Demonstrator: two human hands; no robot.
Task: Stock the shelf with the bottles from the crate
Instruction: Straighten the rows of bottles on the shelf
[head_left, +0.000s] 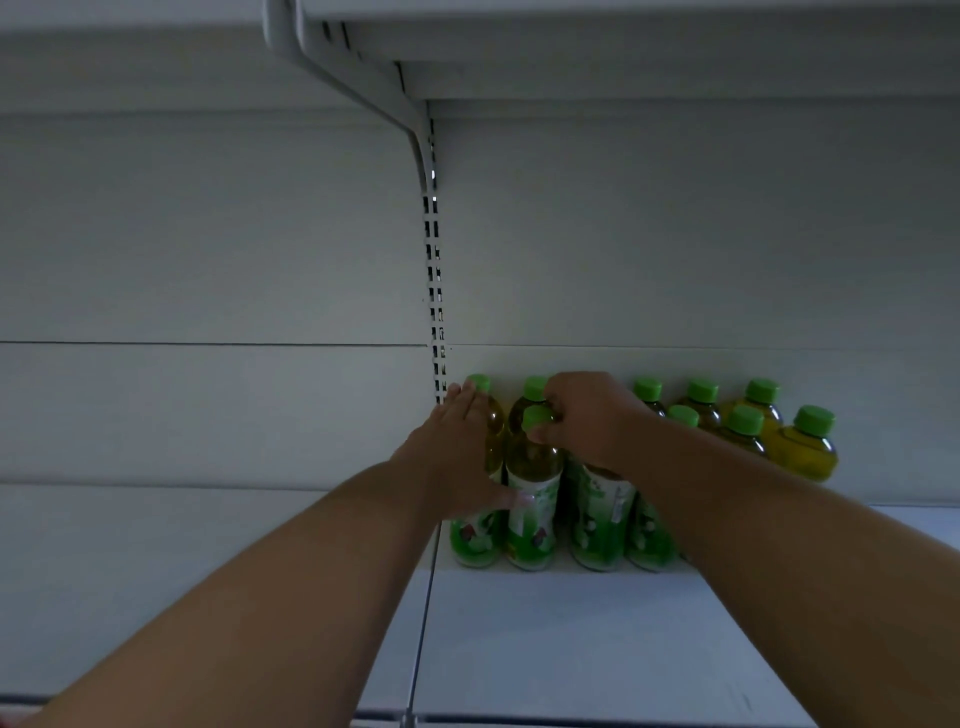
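Green caps and green labels mark the bottles (644, 467) we are setting out, a cluster standing upright at the far side of the white shelf (571, 634), against its pale back panel (208, 260). In the head view, the only one we have, our right hand (587, 415) reaches over the cluster, its fingers (551, 410) curled round the cap and neck of the front bottle (532, 493), which stands on the shelf in the near row. Our left hand (457, 457) lies flat against the left flank of the group, fingers straight and pressed together, the thumb touching that same bottle's label. We judge the step in hand to be seating this bottle and squaring it against its neighbours; several bottles already stand further right, so stocking looks under way but far from done, for much bare shelf lies left and near. The next move likely calls for letting go gently, so nothing tips, and then going back for another bottle; the crate is not in view. The shelf is smooth painted metal, with a seam running near to far just left of the bottles. A slotted upright (435, 291) climbs the back panel to a bracket (363, 88) under the upper shelf (623, 41). The light is dim and greyish.
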